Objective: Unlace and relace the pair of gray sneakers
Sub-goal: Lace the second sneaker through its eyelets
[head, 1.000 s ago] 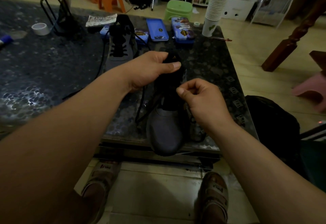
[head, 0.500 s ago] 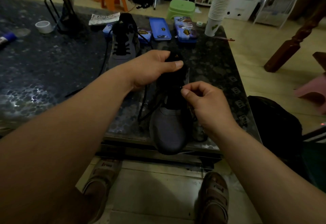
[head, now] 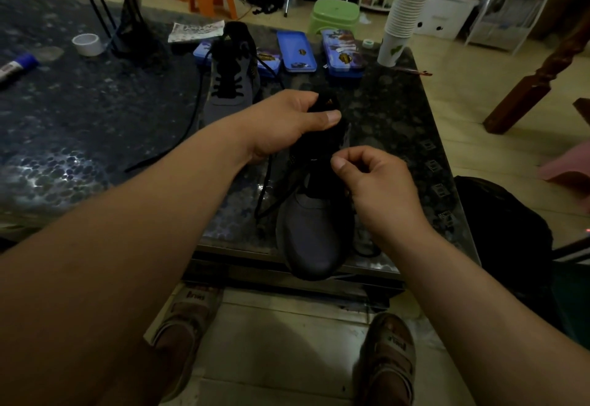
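A gray sneaker (head: 314, 233) lies at the table's near edge, its toe pointing at me and jutting over the rim. My left hand (head: 287, 124) grips its black tongue and collar from the left. My right hand (head: 376, 182) pinches the black lace (head: 271, 195) beside the eyelets on the shoe's right side; loose lace trails off to the left of the shoe. The second gray sneaker (head: 231, 81) stands farther back, laced in black, with one long lace end running across the table to the left.
The dark speckled table (head: 79, 124) carries a tape roll (head: 86, 44), a marker (head: 17, 65), a black wire stand (head: 124, 22), blue tins (head: 297, 51) and a stack of paper cups (head: 404, 19). A dark bag (head: 501, 223) sits on the right. My sandalled feet are below.
My right hand has edged up and toward the shoe's eyelets, still pinching the lace. My left hand keeps its grip on the tongue.
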The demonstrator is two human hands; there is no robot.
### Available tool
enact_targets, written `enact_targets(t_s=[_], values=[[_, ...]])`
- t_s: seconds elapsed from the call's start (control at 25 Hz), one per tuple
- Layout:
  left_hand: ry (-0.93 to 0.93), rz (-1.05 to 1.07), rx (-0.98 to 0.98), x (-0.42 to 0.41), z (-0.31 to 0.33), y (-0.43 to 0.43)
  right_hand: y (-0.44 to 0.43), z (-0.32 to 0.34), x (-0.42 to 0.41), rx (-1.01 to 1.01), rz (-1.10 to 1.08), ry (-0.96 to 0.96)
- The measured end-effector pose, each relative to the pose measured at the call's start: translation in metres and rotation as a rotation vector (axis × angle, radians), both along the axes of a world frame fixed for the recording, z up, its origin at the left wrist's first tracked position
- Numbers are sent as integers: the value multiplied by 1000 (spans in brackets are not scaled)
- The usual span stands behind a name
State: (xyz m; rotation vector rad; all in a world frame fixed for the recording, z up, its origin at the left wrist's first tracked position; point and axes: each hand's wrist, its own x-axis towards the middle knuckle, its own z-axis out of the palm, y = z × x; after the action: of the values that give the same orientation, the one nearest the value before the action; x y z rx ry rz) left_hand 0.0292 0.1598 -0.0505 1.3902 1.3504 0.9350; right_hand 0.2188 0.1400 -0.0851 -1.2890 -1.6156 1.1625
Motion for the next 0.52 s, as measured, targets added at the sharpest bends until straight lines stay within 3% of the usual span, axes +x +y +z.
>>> enact_targets(t_s=[0.16,0.24,0.32,0.44,0.52], values=[[198,2,102,4,2,-5,2,-2,-6,-117,-24,15],[270,193,243,-1,10,-14,4,-3,-8,-120,-20,5],[466,353,326,-10,18,-29,4,-2,-8,-116,-9,-19],[772,80,104,-3,8,-54,2,1,-7,-120,9,-18],[806,-14,66,8,-4,-59,2,2,-6,-117,13,-35]])
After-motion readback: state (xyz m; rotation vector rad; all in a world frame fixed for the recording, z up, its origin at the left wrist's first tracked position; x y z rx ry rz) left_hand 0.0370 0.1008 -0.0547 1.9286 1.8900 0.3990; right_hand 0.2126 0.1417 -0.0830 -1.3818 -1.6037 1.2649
